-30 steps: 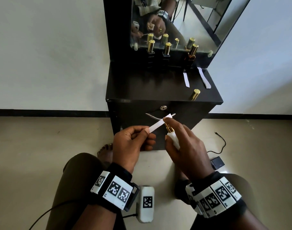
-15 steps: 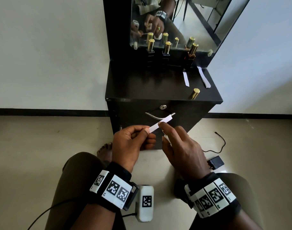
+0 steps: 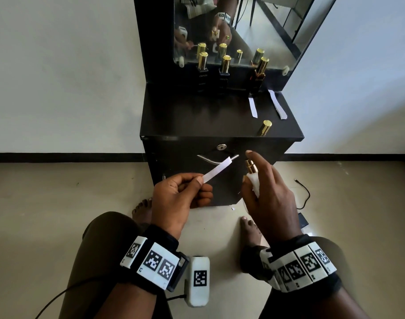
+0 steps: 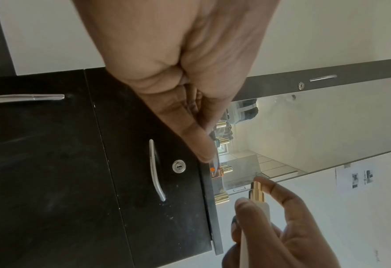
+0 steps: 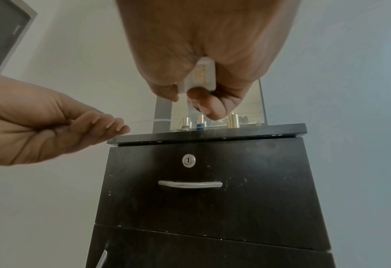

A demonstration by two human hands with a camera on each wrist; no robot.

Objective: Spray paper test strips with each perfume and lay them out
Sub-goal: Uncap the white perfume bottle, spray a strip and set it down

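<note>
My left hand (image 3: 185, 192) pinches one end of a white paper strip (image 3: 216, 172), which slants up and to the right in front of the cabinet drawer. My right hand (image 3: 266, 192) grips a white perfume bottle (image 3: 253, 178) with a gold spray nozzle (image 4: 256, 192), its cap off. The index finger is lifted above the nozzle, which stands a little right of the strip's free end. In the right wrist view the bottle (image 5: 203, 78) sits between thumb and fingers. Two more strips (image 3: 252, 107) (image 3: 277, 104) lie on the black cabinet top (image 3: 196, 120).
Three gold-capped perfume bottles (image 3: 202, 70) (image 3: 225, 71) (image 3: 259, 74) stand along the mirror (image 3: 277, 31) at the back. A loose gold cap (image 3: 264, 127) stands near the top's front right edge. A drawer handle (image 3: 210, 158), a cable (image 3: 305, 194) and a black box are on the floor side.
The right hand with the bottle has drawn back to the right of the strip, and its index finger has lifted off the nozzle. The left hand keeps the strip almost still.
</note>
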